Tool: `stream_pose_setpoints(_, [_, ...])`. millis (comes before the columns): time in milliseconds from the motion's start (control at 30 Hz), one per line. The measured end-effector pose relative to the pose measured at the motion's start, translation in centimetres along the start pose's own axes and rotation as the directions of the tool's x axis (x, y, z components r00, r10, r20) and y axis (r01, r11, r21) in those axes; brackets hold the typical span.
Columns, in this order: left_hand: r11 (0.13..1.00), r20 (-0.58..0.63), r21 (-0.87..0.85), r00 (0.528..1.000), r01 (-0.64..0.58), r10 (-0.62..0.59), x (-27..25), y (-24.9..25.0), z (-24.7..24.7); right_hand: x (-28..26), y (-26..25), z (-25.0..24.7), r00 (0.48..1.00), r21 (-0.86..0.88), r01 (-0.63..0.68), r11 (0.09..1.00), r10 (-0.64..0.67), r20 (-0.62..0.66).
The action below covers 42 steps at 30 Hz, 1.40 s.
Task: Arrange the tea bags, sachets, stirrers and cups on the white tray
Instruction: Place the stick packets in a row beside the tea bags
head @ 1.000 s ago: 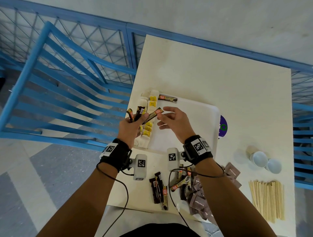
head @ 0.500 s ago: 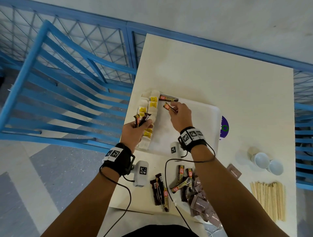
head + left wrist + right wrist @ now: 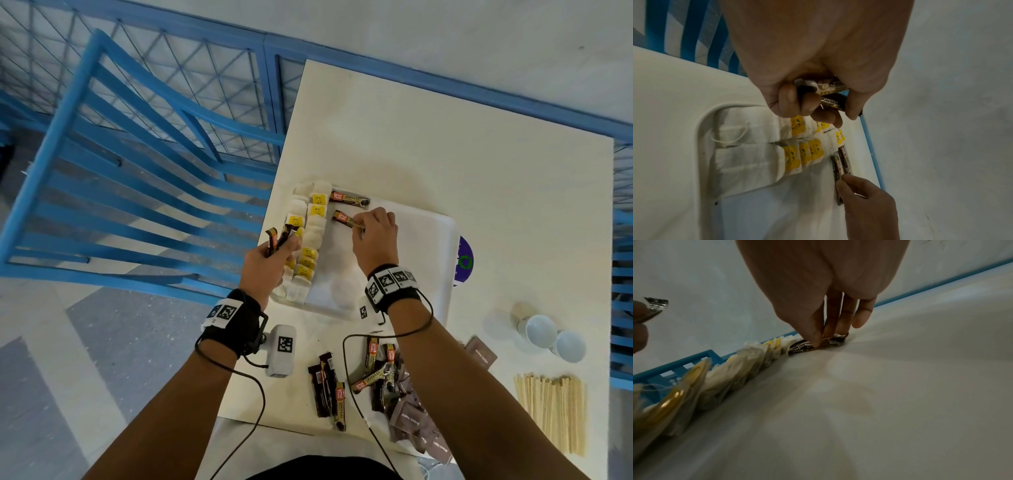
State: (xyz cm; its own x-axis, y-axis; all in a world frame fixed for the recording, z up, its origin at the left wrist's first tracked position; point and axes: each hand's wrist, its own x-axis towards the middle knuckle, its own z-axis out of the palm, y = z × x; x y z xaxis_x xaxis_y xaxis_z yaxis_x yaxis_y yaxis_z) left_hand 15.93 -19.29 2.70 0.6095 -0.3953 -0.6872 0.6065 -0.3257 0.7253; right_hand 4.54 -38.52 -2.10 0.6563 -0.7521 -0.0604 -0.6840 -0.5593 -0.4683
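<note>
Right hand (image 3: 375, 240) pinching a dark brown red-labelled sachet (image 3: 346, 219) flat on the white tray (image 3: 431, 246), left hand (image 3: 270, 263) gripping spare sachets (image 3: 279, 236) beside yellow-tagged tea bags (image 3: 308, 240)

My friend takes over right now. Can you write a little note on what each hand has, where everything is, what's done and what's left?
Left hand: grips a few dark coffee sachets.
Right hand: pinches a second dark sachet onto the white tray, beside the first one.
Done: two rows of yellow-tagged white tea bags along the tray's left edge.
Left: loose dark sachets, flat brown packets, wooden stirrers and two white cups, all on the table.
</note>
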Motion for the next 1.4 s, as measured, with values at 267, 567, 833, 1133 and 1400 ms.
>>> stream_pose_setpoints(267, [0.999, 0.028, -0.011, 0.999, 0.041, -0.041, 0.6, 0.3, -0.4, 2.4, -0.4, 0.5, 0.999, 0.104, 0.046, 0.993, -0.044, -0.024])
stream_pose_setpoints(567, [0.998, 0.023, -0.015, 0.998, 0.060, -0.060, 0.8, 0.1, -0.5, 2.9, -0.9, 0.6, 0.998, 0.102, 0.063, 0.993, -0.063, -0.010])
stream_pose_setpoints(833, [0.996, 0.068, -0.042, 0.995, 0.077, -0.074, 0.7, 0.1, -0.4, 2.5, -1.0, 0.6, 0.999, 0.060, 0.043, 0.997, -0.042, -0.023])
stream_pose_setpoints(1133, [0.999, 0.224, -0.016, 0.974, 0.046, -0.042, 0.1, 0.1, -0.2, 2.0, -1.0, 0.2, 0.995, 0.087, 0.065, 0.994, -0.058, -0.077])
stream_pose_setpoints(1400, [0.997, 0.268, 0.059, 0.963, -0.038, 0.021, -0.2, 0.5, 0.5, -0.3, -6.2, -3.4, 0.945, 0.471, -0.200, 0.859, 0.042, 0.325])
